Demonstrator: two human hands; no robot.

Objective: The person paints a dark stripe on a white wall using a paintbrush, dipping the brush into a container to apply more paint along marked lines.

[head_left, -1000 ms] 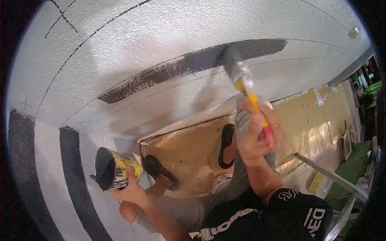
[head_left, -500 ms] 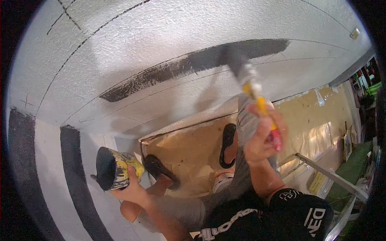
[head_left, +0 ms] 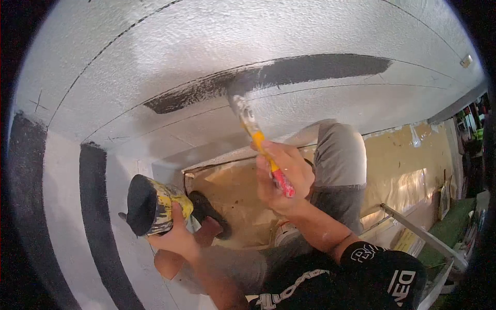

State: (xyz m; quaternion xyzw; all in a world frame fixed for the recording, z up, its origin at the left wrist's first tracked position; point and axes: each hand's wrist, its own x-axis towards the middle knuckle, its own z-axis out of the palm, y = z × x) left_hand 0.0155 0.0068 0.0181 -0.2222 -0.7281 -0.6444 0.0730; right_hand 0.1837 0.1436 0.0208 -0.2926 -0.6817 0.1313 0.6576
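My right hand grips a paintbrush with a yellow and red handle. Its bristles press against the white textured wall at the left part of a black painted stripe. My left hand holds a yellow paint can streaked with black paint, tilted with its dark opening facing left. Thin pencil lines mark bands across the wall.
Two black stripes run down the wall at the lower left. Brown paper covers the floor below. My feet in black sandals rest there. A metal ladder rail slants at the lower right, with clutter beyond.
The brush has moved left along the black stripe, and my right hand has followed it left and down. My right knee has risen. The can stays almost still.
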